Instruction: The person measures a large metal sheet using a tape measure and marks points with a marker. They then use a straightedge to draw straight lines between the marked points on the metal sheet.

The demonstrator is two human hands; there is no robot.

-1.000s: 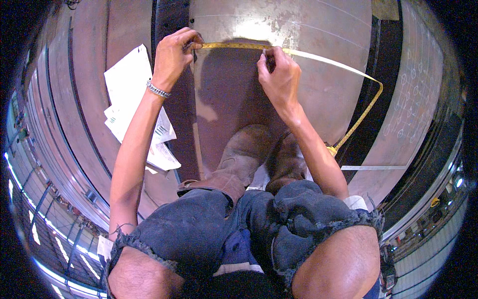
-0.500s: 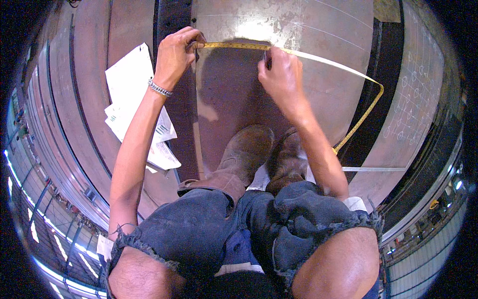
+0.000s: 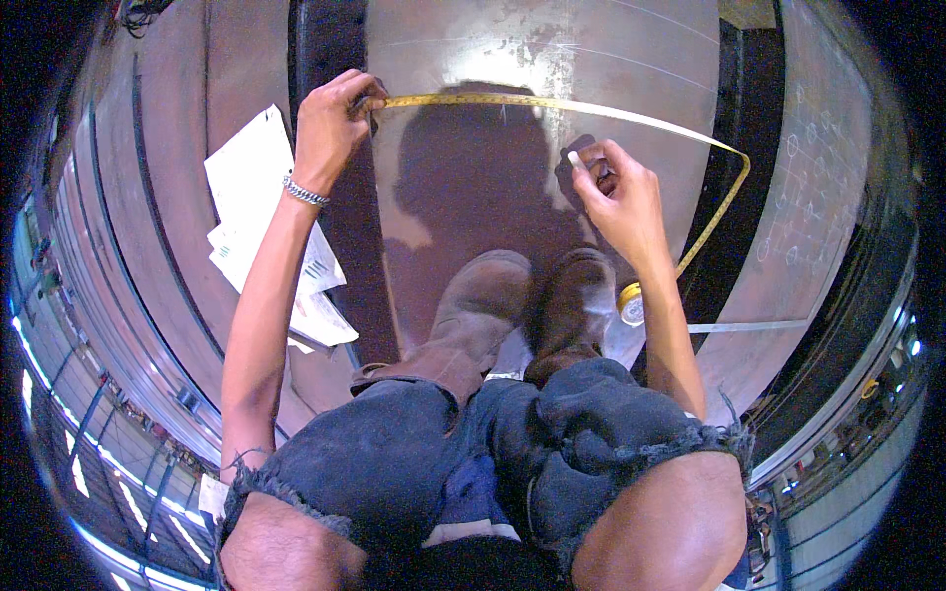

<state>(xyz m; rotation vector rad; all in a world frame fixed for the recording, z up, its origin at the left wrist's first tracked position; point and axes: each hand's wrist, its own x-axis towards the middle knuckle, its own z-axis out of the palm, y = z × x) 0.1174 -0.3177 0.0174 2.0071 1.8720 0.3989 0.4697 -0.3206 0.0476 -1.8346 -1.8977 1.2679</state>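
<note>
Across the grey plate (image 3: pixel 443 61) we have the tape (image 3: pixel 512 100) drawn out, its round case (image 3: pixel 632 305) just beside the right boot (image 3: pixel 583 300). Our left hand (image 3: pixel 330 133) pinches the tape's end at the plate's left edge; our right hand (image 3: pixel 623 197) grips a small white stick (image 3: pixel 574 159), apart from the tape. We judge one stroke done: a faint mark (image 3: pixel 505 115) shows by the tape's near edge, though shadow makes it hard to be sure. The tape is not yet reeled in, and we see no long line through the mark.

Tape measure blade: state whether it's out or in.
Out: the blade runs from the left hand across the plate toward its case.
</note>
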